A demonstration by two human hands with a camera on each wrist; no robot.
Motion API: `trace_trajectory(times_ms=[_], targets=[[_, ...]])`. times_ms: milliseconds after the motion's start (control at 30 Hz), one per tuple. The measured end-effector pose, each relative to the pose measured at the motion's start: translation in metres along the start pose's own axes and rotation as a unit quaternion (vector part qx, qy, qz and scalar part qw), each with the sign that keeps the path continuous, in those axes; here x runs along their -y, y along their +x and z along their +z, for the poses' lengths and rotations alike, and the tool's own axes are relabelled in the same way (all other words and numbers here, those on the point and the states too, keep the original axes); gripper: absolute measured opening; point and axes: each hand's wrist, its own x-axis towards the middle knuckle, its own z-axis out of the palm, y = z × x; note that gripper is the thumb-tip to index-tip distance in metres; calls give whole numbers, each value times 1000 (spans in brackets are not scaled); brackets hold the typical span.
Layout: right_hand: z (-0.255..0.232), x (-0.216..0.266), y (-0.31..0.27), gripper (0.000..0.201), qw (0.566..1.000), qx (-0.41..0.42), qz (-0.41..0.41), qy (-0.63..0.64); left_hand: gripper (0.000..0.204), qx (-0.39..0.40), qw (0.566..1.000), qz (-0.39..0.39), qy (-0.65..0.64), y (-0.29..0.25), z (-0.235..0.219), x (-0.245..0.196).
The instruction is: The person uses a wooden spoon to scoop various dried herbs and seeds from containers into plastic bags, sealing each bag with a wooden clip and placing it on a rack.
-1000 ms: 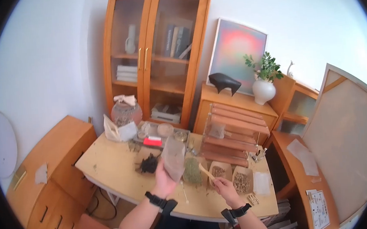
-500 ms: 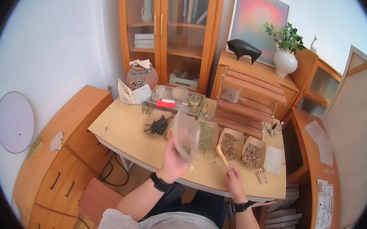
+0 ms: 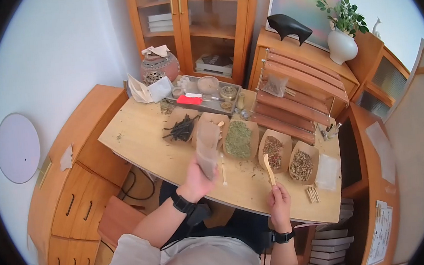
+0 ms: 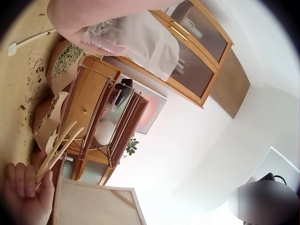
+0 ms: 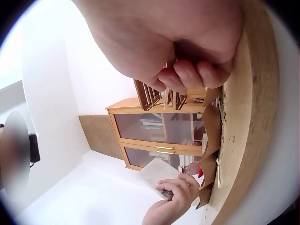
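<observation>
My left hand (image 3: 198, 181) holds a translucent whitish pouch (image 3: 207, 145) by its lower part, above the table's front. Bits of dried herb show in the pouch's bottom in the left wrist view. My right hand (image 3: 279, 204) grips wooden tongs (image 3: 269, 170) near the front edge, their two slim arms pointing up and apart. Beyond the hands stands a row of paper trays: dark strips (image 3: 181, 128), a tray partly hidden by the pouch, green dried herb (image 3: 238, 139), reddish mixed pieces (image 3: 273, 151) and brown chopped pieces (image 3: 302, 165).
A wooden tiered rack (image 3: 293, 93) stands at the back right. Behind the trays lies a grey tray (image 3: 203, 78) with small vessels and a red item (image 3: 189, 100). White sheets (image 3: 327, 171) and small wooden pegs (image 3: 313, 194) lie at the right. A thin white strip (image 3: 223, 171) lies at the front.
The pouch has turned from showing its open mouth to a narrower side view. My right hand has drawn back from the trays toward the front edge, tongs still held. The head view has tilted down.
</observation>
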Motion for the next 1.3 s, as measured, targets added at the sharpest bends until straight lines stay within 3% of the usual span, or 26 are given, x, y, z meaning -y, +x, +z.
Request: trace_trajectory(times_ms=[33,133,267,367,500,600,733,833,1033,1133,1300], targets=[[-2,-1,1,19,1000,1,1,-6,35,-21,1000,-13,0,8,-1,-3],[-4,-1,1,20,1000,-4,13,-20,36,32,999,2,26,4,22,-6],[4,7,0,17,999,-19,36,-28,35,-17,989,103,103,26,56,-29],[8,12,-3,17,998,-25,42,-47,34,-2,992,99,77,64,44,-51],[9,24,-5,21,993,10,75,-94,33,25,996,64,52,83,70,-69],[20,44,3,24,974,16,22,-224,33,52,995,71,45,105,74,-76],[55,92,38,27,858,31,-48,-511,32,47,997,53,4,122,72,-77],[62,87,79,27,783,35,-181,-594,32,34,999,42,2,128,71,-71],[89,93,127,19,676,40,-212,-705,35,26,999,19,9,131,63,-64],[92,97,128,18,640,56,-218,-735,36,22,999,19,15,131,55,-64],[86,107,123,19,635,63,-213,-740,37,23,999,12,21,128,50,-63]])
